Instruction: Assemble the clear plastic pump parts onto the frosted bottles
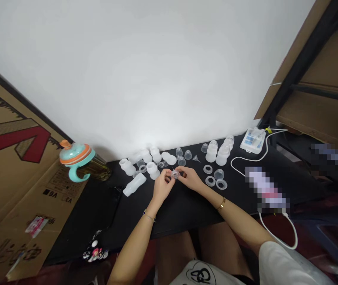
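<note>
As they meet, the left hand (163, 186) and right hand (188, 177) are clamping a clear cup (175, 174).
Frosted bottles (152, 170) are lining the black worktop's (183, 213) back edge; open room is lying frontward.

The setting was a makeshift work or storage room of undetermined type: a black bench (183, 213) against a plain white wall (127, 79) carried moulded clear plastic parts (152, 168), between cardboard cartons (17, 190) and a dark metal shelf frame (305, 51).
</note>
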### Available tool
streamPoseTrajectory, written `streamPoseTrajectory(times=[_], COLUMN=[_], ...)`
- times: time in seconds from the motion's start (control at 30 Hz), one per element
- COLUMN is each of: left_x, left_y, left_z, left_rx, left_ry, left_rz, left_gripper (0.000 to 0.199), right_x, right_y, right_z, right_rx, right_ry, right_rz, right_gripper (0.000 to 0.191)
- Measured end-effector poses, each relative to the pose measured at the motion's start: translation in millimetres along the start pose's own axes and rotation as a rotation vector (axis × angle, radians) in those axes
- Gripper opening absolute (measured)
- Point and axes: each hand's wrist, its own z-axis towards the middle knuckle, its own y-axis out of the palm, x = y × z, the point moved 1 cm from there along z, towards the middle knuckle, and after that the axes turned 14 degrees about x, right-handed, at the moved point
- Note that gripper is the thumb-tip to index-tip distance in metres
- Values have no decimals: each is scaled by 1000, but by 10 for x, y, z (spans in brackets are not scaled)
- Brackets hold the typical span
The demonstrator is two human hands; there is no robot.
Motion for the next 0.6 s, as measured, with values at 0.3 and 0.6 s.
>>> streamPoseTrajectory(times=[0.3, 0.6], left_x=[-26, -16], left_y=[4, -3], left_z=[10, 2], left_rx=[8, 18], left_ry=[15, 6], left_rz=[12, 28], left_gripper=[18, 18], right_x=[-14, 26], right_y=[-8, 13], right_z=[-7, -6], right_rx=[9, 8], right_ry=[-27, -35], right_rz=[-24, -16], right_gripper=[20, 22])
